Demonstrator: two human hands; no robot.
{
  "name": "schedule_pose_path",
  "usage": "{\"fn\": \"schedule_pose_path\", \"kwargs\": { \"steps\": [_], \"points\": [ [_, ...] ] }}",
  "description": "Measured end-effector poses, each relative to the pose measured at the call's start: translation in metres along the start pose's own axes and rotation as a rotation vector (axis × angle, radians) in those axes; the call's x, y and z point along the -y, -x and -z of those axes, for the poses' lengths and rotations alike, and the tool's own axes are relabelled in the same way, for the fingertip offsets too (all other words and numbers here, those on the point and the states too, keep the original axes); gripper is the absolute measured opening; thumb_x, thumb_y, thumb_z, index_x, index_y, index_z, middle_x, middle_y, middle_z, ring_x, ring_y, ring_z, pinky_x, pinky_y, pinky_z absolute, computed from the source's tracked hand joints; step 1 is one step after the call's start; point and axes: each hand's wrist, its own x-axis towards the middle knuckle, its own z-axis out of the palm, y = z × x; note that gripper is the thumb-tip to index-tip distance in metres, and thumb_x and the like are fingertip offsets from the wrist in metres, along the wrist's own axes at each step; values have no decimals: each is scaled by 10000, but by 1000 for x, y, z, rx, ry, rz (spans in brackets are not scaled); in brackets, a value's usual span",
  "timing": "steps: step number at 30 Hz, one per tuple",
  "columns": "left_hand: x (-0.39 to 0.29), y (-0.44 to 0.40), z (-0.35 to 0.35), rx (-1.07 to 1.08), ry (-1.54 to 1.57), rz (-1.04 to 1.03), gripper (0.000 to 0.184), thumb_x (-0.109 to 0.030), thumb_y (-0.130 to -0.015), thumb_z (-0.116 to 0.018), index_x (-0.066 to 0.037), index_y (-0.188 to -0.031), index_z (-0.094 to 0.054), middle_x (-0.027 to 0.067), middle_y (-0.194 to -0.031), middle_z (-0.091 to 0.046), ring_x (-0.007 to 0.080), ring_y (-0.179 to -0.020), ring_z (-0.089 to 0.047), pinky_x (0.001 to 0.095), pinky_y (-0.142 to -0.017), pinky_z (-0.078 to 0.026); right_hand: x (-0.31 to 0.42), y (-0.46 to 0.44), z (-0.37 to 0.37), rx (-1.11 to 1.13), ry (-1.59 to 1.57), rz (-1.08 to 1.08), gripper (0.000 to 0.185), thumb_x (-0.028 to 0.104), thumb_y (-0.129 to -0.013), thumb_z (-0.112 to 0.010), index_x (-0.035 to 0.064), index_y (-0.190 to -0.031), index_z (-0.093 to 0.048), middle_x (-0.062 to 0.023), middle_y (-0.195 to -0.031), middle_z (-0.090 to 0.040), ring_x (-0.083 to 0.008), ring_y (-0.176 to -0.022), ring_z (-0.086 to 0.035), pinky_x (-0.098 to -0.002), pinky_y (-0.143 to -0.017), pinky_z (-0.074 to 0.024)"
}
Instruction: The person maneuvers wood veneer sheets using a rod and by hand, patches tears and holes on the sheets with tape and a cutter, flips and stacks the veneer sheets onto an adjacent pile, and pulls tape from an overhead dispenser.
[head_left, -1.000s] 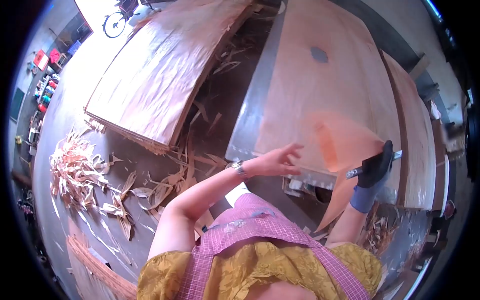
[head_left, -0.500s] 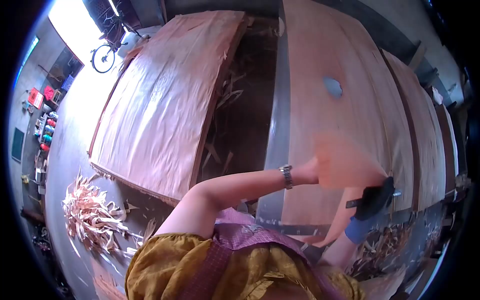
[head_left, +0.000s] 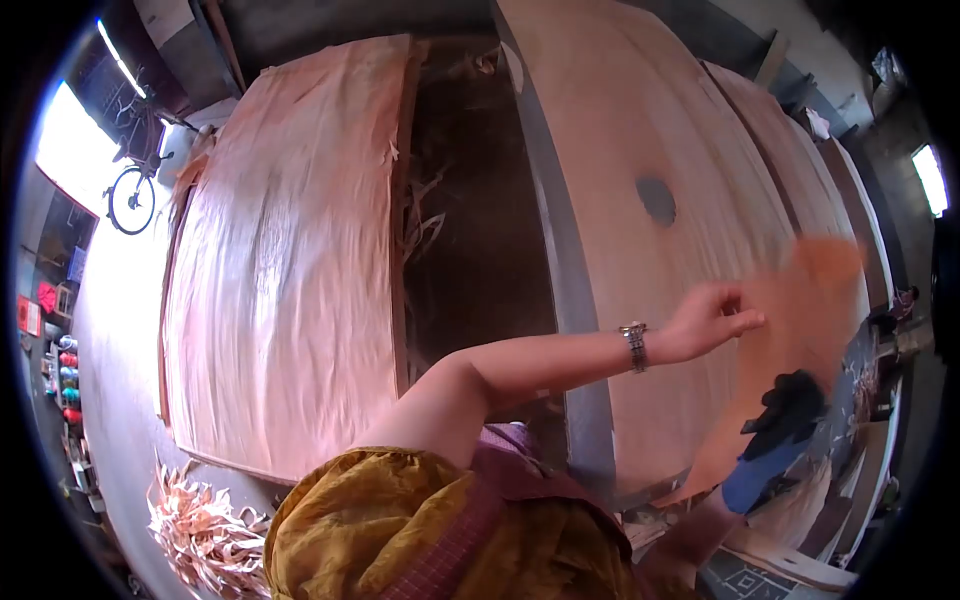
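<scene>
My left hand (head_left: 705, 322), bare with a metal watch at the wrist, has its fingers curled together at the left edge of a thin orange-brown veneer piece (head_left: 790, 325). My right hand (head_left: 788, 412), in a black glove with a blue cuff, is closed on the lower part of this piece. The piece is blurred and hangs above the right side of a large veneer sheet (head_left: 640, 130), which has a dark oval hole in it. The tool seen earlier in my right hand is hard to make out now.
Another broad veneer stack (head_left: 280, 260) lies to the left, across a dark gap with shavings. A heap of veneer strips (head_left: 205, 535) is on the floor at lower left. A bicycle (head_left: 132, 200) stands at upper left. More sheets (head_left: 790, 160) lie at the right.
The view has turned to the right. My left hand has gone from open fingers to curled ones at the veneer piece. The piece has swung upward and right with my right hand.
</scene>
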Motion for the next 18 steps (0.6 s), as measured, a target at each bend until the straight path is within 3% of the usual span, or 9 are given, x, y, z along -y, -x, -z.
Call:
{"fn": "schedule_pose_path", "kwargs": {
  "steps": [1, 2, 4, 6, 7, 10, 14, 17, 18],
  "points": [
    [-23, -14, 16, 98, 119, 165, 215, -227, -898, -660, -18, -944, -643, 3, -773, -621, 62, -698, -564, 248, -623, -478, -3, 0, -20, -17, 37, 49, 405, 195, -925, -556, -59, -1232, -486, -161, -1106, -565, -247, -984, -581, -314, -771, -525],
    [-20, -27, 26, 94, 91, 127, 216, -229, -901, -657, -17, -944, -642, -10, -740, -605, 54, -677, -551, 245, -611, -473, -6, 1, -39, -37, 74, 97, 344, 158, -933, -564, -62, -1193, -511, -150, -1051, -572, -227, -921, -591, -296, -722, -537],
    [-6, -55, 36, 97, 27, 56, 220, -231, -909, -650, -15, -945, -641, -37, -675, -573, 38, -634, -524, 239, -586, -465, 20, 8, -102, -293, 816, 243, 325, 98, -911, -609, -67, -1181, -533, -151, -1029, -589, -223, -892, -599, -303, -736, -536],
    [7, -80, 49, 67, 91, 101, 237, -227, -866, -675, 5, -873, -626, 23, -683, -600, 93, -627, -550, 282, -593, -473, 17, 20, -128, -386, 892, 33, 356, 55, -857, -681, -69, -1168, -560, -147, -1017, -597, -217, -864, -605, -298, -744, -530],
    [15, -92, 54, 52, 123, 126, 250, -225, -845, -688, 15, -838, -619, 53, -687, -614, 120, -623, -563, 304, -596, -477, -26, 30, -130, -536, 773, -81, 411, 86, -842, -711, -51, -1199, -560, -150, -1052, -592, -224, -877, -607, -298, -760, -523],
    [52, -134, 67, 63, 52, 110, 261, -241, -857, -681, 12, -841, -619, 56, -686, -616, 122, -613, -579, 302, -586, -484, -67, 21, -140, -645, 815, -112, 465, 120, -796, -763, -21, -1193, -565, -149, -1141, -576, -226, -877, -612, -296, -715, -542],
    [112, -186, 79, 82, -22, 367, 289, -276, -877, -667, 8, -843, -622, 65, -694, -622, 127, -591, -594, 303, -554, -490, -94, -37, -174, -565, 685, -215, 627, 93, -767, -778, -1, -1314, -485, -144, -1314, -470, -246, -1017, -605, -297, -789, -550],
    [169, -236, 95, -8, -102, 524, 326, -316, -887, -655, 7, -849, -627, 63, -705, -634, 136, -599, -602, 305, -549, -494, -138, -82, -196, -465, 320, -296, 668, 108, -765, -781, 4, -1340, -459, -140, -1378, -430, -251, -1051, -609, -310, -825, -542],
    [224, -250, 102, -89, -4, 569, 258, -294, -906, -638, -59, -815, -586, 6, -695, -563, 103, -547, -514, 276, -484, -438, -146, -96, -206, -449, 194, -311, 672, 124, -763, -787, 3, -1337, -459, -142, -1382, -432, -246, -1051, -612, -313, -829, -541]
  ]
}}
